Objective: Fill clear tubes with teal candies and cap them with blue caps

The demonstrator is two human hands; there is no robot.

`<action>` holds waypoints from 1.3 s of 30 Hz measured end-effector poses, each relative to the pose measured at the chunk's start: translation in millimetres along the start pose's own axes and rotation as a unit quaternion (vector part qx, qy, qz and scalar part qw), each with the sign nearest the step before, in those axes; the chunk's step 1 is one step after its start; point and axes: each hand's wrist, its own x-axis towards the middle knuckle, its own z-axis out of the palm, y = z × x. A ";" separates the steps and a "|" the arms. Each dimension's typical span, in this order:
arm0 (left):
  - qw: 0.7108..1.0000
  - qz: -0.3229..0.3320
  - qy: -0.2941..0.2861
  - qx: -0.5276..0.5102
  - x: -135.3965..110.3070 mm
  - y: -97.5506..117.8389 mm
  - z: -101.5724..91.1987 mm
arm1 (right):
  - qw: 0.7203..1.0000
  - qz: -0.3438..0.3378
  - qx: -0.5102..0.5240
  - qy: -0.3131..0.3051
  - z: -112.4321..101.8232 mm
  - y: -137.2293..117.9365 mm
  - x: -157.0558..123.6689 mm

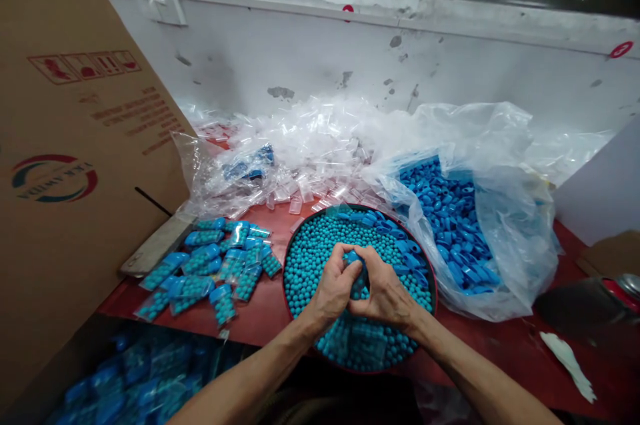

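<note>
A round red tray (pixel 434 282) full of small turquoise balls (pixel 313 252) lies on the red table. Over its middle my left hand (pixel 334 288) and my right hand (pixel 384 292) are pressed together, fingers curled around a small clear tube with a blue cap (pixel 353 257). Only the cap end shows between the fingertips. Several loose blue caps lie on the balls at the tray's far right edge (pixel 400 238).
Filled capped tubes (pixel 210 268) lie in a pile left of the tray. A clear bag of blue caps (pixel 450 218) sits to the right, a heap of empty clear tubes (pixel 320 145) behind. A big cardboard box (pixel 70 145) stands on the left. More filled tubes (pixel 135 378) lie below.
</note>
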 end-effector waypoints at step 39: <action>0.897 0.007 -0.194 0.396 69.1 -60.1 20.8 | 0.966 0.189 -0.090 -0.153 -38.8 81.4 -28.5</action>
